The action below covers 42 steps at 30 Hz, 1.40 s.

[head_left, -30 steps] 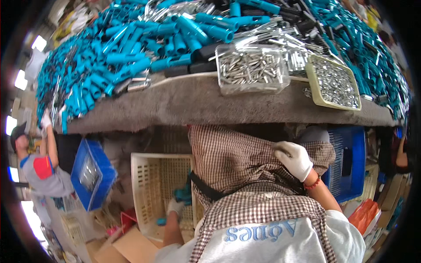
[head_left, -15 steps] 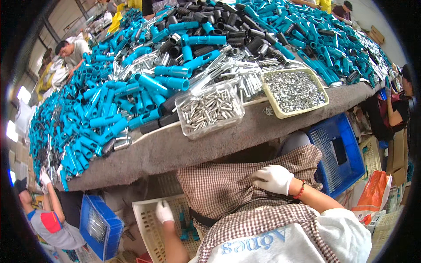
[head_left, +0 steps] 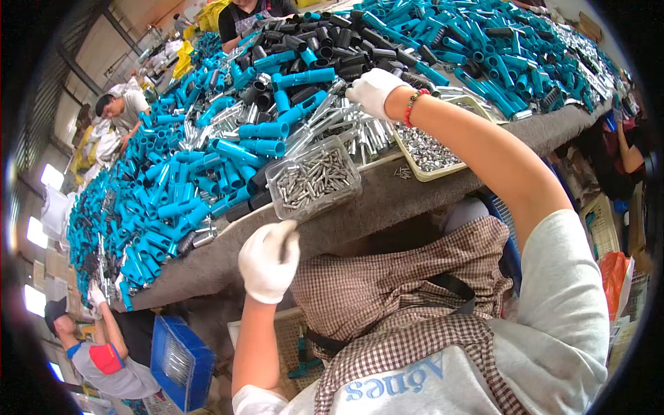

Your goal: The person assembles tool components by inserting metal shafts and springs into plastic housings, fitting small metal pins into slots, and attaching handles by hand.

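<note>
My right hand point(head_left: 376, 93), in a white glove, reaches over the table onto the heap of silver metal tubes point(head_left: 371, 135). Its fingers bend down toward the tubes, and their undersides are hidden. My left hand point(head_left: 268, 263), also gloved, is raised in front of the table edge with its fingers curled in. Whatever they hold, if anything, does not show. Just beyond it stands a clear plastic box point(head_left: 282, 204) of small metal pins point(head_left: 315, 178). Under my right forearm is a pale yellow tray point(head_left: 432, 174) of tiny metal parts. Teal plastic sleeves point(head_left: 238, 153) lie heaped to the left.
Black sleeves point(head_left: 346, 43) and more teal ones cover the table. Its front edge carries grey carpet point(head_left: 387, 200). Below are a blue crate point(head_left: 181, 360) and a cream basket point(head_left: 287, 332) with teal parts. Co-workers stand at the left, back and right.
My right hand has gone from my apron up and forward to the metal tubes. My left hand has risen from the cream basket to the table edge. The view has shifted somewhat.
</note>
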Tool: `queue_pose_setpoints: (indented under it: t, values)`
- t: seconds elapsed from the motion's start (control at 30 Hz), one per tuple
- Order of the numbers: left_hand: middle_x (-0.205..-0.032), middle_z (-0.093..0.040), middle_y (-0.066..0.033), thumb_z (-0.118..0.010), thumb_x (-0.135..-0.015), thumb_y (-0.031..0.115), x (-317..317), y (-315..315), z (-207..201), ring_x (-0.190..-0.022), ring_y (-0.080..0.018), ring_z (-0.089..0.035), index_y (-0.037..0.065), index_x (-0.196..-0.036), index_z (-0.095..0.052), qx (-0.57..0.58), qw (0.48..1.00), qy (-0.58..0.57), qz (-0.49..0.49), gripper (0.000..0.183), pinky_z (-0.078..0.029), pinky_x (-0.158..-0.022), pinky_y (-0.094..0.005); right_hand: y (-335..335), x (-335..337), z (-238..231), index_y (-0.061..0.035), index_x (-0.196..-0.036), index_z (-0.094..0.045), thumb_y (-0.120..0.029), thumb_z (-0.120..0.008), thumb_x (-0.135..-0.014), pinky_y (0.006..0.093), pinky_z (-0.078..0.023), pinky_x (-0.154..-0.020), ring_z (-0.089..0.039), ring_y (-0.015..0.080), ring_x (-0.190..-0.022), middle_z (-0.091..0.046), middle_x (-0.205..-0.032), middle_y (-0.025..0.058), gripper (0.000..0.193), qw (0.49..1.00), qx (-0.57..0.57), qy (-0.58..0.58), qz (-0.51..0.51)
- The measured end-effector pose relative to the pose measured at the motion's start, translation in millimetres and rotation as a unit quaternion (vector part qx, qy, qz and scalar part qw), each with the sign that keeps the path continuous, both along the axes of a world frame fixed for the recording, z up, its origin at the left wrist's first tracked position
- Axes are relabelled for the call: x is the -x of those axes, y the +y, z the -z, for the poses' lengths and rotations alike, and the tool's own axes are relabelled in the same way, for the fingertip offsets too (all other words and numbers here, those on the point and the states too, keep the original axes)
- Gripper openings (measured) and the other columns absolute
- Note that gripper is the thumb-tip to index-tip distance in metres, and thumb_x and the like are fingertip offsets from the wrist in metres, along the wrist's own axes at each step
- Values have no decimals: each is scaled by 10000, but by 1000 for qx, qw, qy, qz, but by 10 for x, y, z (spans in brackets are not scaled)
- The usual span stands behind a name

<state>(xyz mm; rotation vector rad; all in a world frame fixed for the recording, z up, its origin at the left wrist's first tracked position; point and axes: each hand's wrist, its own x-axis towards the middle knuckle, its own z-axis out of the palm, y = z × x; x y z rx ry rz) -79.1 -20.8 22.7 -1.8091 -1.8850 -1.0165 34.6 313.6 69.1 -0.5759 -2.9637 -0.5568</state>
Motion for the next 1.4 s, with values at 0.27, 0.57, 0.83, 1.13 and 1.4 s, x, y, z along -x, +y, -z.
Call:
queue_pose_setpoints:
  t: [0.27,0.57,0.83,1.13,1.4]
  values:
    - [-866,-642,-109,-626,-842,119,129,927,-355,-840,-304,-617,89,-956,-659,25,994,101,-20,122,-496,-771,-384,-197,-714,-262,-46,-840,-582,-165,-581,-849,434,-508,-683,-641,339,-738,-647,-779,141,119,981,17,189,-35]
    - [-1037,-673,-172,-667,-768,339,694,1981,-604,-983,-316,-640,81,-1077,-626,456,880,129,-5,405,-497,-866,-386,-1138,-1748,6,-55,-977,-612,-122,-658,-846,347,-507,-649,-653,285,-734,-630,-784,132,154,822,226,522,34]
    - [-982,-672,-178,-621,-731,253,629,2009,-693,-913,-321,-647,69,-1051,-645,413,896,145,-70,370,-504,-830,-385,-1229,-1893,372,22,-993,-605,-81,-593,-926,233,-533,-698,-663,102,-772,-657,-859,57,124,597,422,674,101]
    - [-992,-627,-75,-665,-884,247,-142,1347,-839,-873,-160,-613,-20,-1137,-587,-5,925,-362,112,377,-500,-768,-285,-1267,-1942,348,29,-1068,-567,-132,-540,-959,256,-523,-721,-672,180,-799,-647,-889,94,196,418,580,699,31]
    - [-997,-613,-70,-729,-853,250,-1152,740,-119,-817,-173,-638,10,-1131,-541,-13,701,-689,186,412,-556,-718,-293,-1660,-2041,320,39,-1073,-538,-100,-520,-950,298,-538,-764,-681,211,-824,-666,-904,118,187,407,616,673,-40]
